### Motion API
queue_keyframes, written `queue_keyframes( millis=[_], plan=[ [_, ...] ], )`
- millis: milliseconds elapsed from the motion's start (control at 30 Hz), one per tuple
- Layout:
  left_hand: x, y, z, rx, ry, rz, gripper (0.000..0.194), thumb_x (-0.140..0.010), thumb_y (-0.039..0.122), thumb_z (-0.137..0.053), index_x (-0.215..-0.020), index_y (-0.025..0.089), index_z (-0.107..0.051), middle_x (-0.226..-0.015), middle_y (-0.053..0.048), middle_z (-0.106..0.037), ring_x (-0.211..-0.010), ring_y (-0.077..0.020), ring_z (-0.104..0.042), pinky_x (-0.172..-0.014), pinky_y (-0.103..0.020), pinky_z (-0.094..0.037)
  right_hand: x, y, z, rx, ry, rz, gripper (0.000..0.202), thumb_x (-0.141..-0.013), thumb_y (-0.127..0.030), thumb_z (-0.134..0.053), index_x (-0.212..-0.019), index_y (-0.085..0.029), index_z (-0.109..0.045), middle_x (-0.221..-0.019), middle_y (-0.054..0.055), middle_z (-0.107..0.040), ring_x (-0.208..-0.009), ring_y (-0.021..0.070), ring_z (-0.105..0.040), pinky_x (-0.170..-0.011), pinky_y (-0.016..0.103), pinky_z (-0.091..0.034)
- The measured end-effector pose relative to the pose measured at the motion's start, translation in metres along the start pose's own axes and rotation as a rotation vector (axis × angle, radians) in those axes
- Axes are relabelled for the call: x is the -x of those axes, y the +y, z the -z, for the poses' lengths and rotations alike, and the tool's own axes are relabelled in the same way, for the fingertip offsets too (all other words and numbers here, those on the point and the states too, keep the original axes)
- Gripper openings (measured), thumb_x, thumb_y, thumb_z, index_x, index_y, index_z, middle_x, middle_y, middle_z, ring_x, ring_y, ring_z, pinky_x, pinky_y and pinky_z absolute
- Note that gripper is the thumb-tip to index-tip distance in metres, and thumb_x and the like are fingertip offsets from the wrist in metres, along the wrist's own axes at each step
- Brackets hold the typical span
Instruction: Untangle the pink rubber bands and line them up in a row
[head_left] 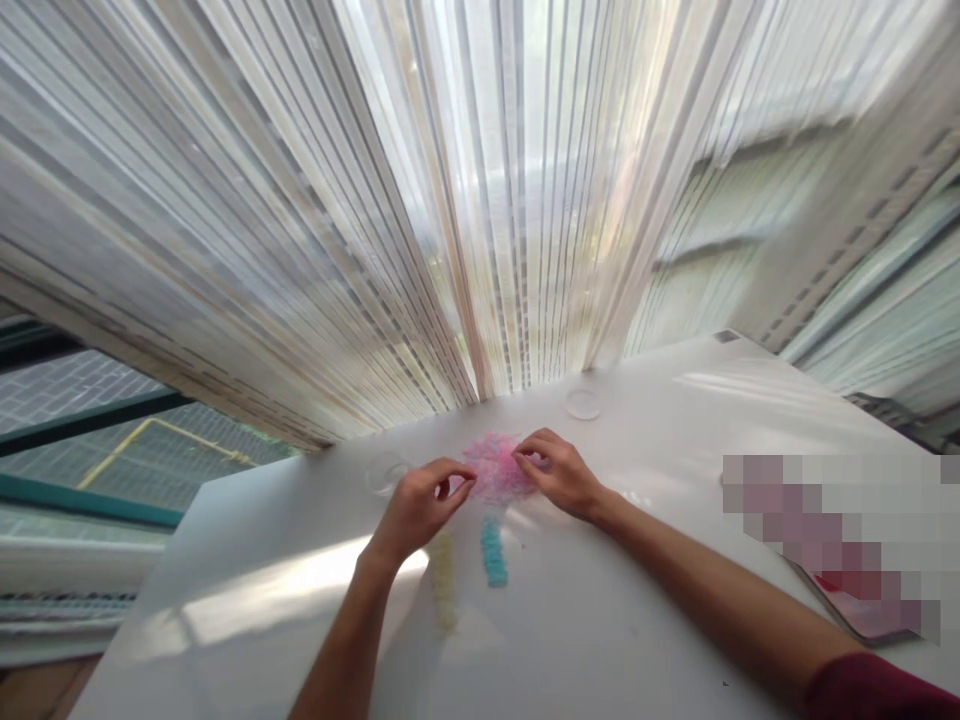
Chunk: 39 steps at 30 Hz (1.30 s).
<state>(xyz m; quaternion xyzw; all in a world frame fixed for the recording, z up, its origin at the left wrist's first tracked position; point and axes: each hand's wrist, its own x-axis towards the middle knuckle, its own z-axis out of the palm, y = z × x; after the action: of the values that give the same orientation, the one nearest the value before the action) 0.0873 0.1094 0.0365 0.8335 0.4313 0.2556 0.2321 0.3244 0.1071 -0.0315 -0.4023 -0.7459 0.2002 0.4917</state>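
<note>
A loose pile of pink and pale translucent shreds (pixel 491 480) lies on the white table in front of me. At its left edge, my left hand (pixel 420 505) has thumb and forefinger pinched together; whatever may be between the tips is too small to make out. My right hand (pixel 555 475) reaches in from the right, its fingertips closed at a brighter pink tuft of the shreds. Just nearer to me lies a short row of turquoise pieces (pixel 494 552). Beside my left wrist runs a longer row of pale yellow pieces (pixel 445 585).
Behind the hands stand a clear round dish (pixel 386 472) on the left and a clear ring-shaped lid (pixel 583 404) on the right. Sheer striped curtains (pixel 517 250) hang along the far edge of the white table (pixel 600 630). A pixelated patch covers a flat object at right.
</note>
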Motion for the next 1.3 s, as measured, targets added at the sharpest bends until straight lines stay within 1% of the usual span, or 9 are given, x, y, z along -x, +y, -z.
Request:
queue_keyframes(
  millis=[100,200,333,400,467,800,1067,1167,1300],
  plan=[
    [0.039,0.008,0.014,-0.008,-0.029,0.033,0.013,-0.090,0.024,-0.060,-0.093,0.021,-0.072,-0.089,-0.003,-0.072,-0.062,-0.0098,-0.055,-0.063,-0.021,-0.049,0.000,0.001,-0.001,0.002,0.016,-0.057,0.015,-0.095,-0.027,-0.059,-0.087,-0.021,-0.070,-0.083,0.005,-0.067,-0.081,0.0186,-0.063,-0.076,0.032,-0.053],
    [0.093,0.014,0.016,0.018,-0.064,0.118,0.015,-0.093,0.027,-0.056,-0.095,0.022,-0.071,-0.094,-0.004,-0.070,-0.063,-0.0098,-0.056,-0.060,-0.020,-0.049,0.001,0.002,-0.001,0.014,0.008,-0.094,0.016,-0.094,-0.028,-0.059,-0.086,-0.021,-0.071,-0.083,0.005,-0.067,-0.081,0.0184,-0.062,-0.076,0.032,-0.052],
    [0.159,0.020,0.000,-0.035,-0.041,0.268,0.018,-0.094,0.031,-0.056,-0.093,0.023,-0.072,-0.096,-0.005,-0.069,-0.066,-0.0120,-0.060,-0.056,-0.021,-0.050,0.001,0.003,-0.002,0.039,-0.027,-0.101,0.017,-0.093,-0.028,-0.059,-0.085,-0.021,-0.071,-0.082,0.005,-0.068,-0.080,0.0183,-0.062,-0.077,0.032,-0.052],
    [0.179,0.022,-0.010,-0.064,-0.027,0.304,0.017,-0.094,0.031,-0.057,-0.093,0.025,-0.072,-0.094,-0.004,-0.068,-0.067,-0.0123,-0.061,-0.058,-0.021,-0.051,0.002,0.003,-0.003,0.048,-0.041,-0.102,0.017,-0.093,-0.028,-0.059,-0.085,-0.020,-0.071,-0.082,0.005,-0.068,-0.079,0.0182,-0.062,-0.077,0.032,-0.052],
    [0.188,0.025,-0.017,-0.079,-0.010,0.315,0.016,-0.093,0.030,-0.057,-0.092,0.025,-0.072,-0.092,-0.003,-0.068,-0.069,-0.0127,-0.063,-0.062,-0.021,-0.053,0.002,0.003,-0.002,0.051,-0.050,-0.100,0.016,-0.092,-0.027,-0.059,-0.085,-0.020,-0.071,-0.082,0.004,-0.068,-0.079,0.0180,-0.062,-0.076,0.032,-0.051],
    [0.186,0.028,-0.028,-0.107,0.101,0.318,0.016,-0.095,0.029,-0.054,-0.091,0.025,-0.069,-0.090,-0.001,-0.069,-0.075,-0.0141,-0.067,-0.072,-0.023,-0.056,0.003,0.001,-0.002,0.078,-0.023,-0.132,0.015,-0.091,-0.028,-0.061,-0.083,-0.021,-0.071,-0.081,0.003,-0.067,-0.076,0.0174,-0.061,-0.075,0.032,-0.051],
    [0.186,0.024,-0.030,-0.080,0.119,0.273,0.014,-0.094,0.027,-0.055,-0.089,0.024,-0.067,-0.088,-0.002,-0.069,-0.075,-0.0141,-0.066,-0.066,-0.021,-0.054,0.001,0.003,-0.003,0.096,0.029,-0.131,0.014,-0.091,-0.028,-0.060,-0.082,-0.022,-0.070,-0.080,0.003,-0.067,-0.080,0.0189,-0.062,-0.078,0.034,-0.053],
    [0.169,0.025,-0.018,-0.064,0.120,0.222,0.015,-0.095,0.029,-0.055,-0.090,0.022,-0.068,-0.088,-0.002,-0.069,-0.070,-0.0126,-0.063,-0.058,-0.020,-0.050,0.001,0.008,-0.003,0.116,0.062,-0.138,0.014,-0.092,-0.026,-0.058,-0.089,-0.022,-0.071,-0.085,0.005,-0.068,-0.085,0.0208,-0.062,-0.083,0.037,-0.053],
    [0.115,0.028,0.009,-0.106,0.127,0.160,0.018,-0.097,0.031,-0.053,-0.094,0.021,-0.068,-0.087,-0.002,-0.068,-0.058,-0.0099,-0.052,-0.057,-0.021,-0.047,0.002,0.013,-0.004,0.142,0.076,-0.153,0.016,-0.091,-0.026,-0.058,-0.100,-0.022,-0.071,-0.094,0.007,-0.069,-0.095,0.0235,-0.062,-0.089,0.042,-0.052]
  ],
)
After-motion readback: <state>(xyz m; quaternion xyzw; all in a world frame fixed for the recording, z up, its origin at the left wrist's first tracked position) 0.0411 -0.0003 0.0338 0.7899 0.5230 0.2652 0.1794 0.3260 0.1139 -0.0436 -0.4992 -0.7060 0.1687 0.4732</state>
